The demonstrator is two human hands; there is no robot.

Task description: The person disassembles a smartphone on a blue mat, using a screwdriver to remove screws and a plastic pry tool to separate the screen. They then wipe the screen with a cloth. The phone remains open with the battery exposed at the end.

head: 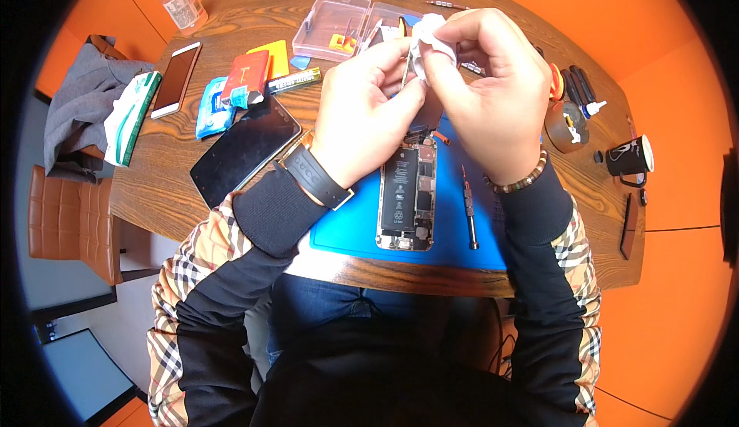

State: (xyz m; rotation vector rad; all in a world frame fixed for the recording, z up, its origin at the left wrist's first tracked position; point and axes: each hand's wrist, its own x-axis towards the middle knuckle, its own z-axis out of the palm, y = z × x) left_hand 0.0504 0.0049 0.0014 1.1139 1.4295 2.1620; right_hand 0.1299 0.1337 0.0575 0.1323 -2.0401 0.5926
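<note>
An opened iPhone body (407, 202) lies on the blue work mat (346, 225), its black battery (399, 187) and inner boards exposed. Above its far end stands a dark panel (426, 112), probably the phone's display, seen nearly edge-on. My left hand (369, 103) pinches the thin edge of that panel. In my right hand (491, 74) is a crumpled white tissue (430, 40), pressed close against the panel's upper part. The fingers hide much of the panel. A precision screwdriver (470, 213) rests on the mat to the right of the iPhone body.
To the left lie a black-screened tablet or large phone (245, 147), a white-framed phone (177, 79) and a red packet (245, 77). Beyond my hands sits an open clear plastic case (332, 23). A black mug (629, 158) and a tape roll (566, 128) stand right.
</note>
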